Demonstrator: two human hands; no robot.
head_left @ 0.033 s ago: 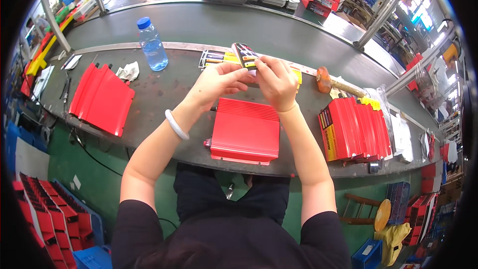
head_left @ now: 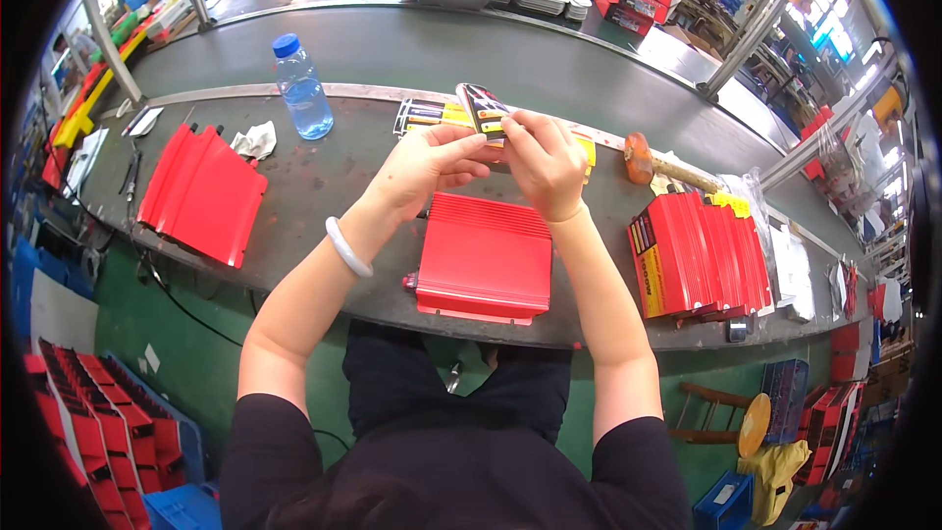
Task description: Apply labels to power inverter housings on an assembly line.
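Note:
Both my hands are raised together over the grey workbench (head_left: 324, 177). My left hand (head_left: 427, 169) and my right hand (head_left: 540, 162) pinch a small narrow printed plate (head_left: 481, 106), black with red and yellow, which tilts up between the fingertips. A pale bangle (head_left: 348, 246) sits on my left wrist. Just below the hands a red ribbed metal box (head_left: 484, 257) lies flat at the bench's front edge. Neither hand touches it. More printed yellow plates (head_left: 430, 116) lie behind the hands.
A water bottle (head_left: 300, 88) with a blue cap stands at back left, beside a white rag (head_left: 257, 141). Red ribbed panels (head_left: 201, 192) lie at left, and a row of red boxes (head_left: 702, 251) stands at right. A mallet (head_left: 667, 167) lies behind that row. Crates of red parts (head_left: 93, 422) sit on the floor.

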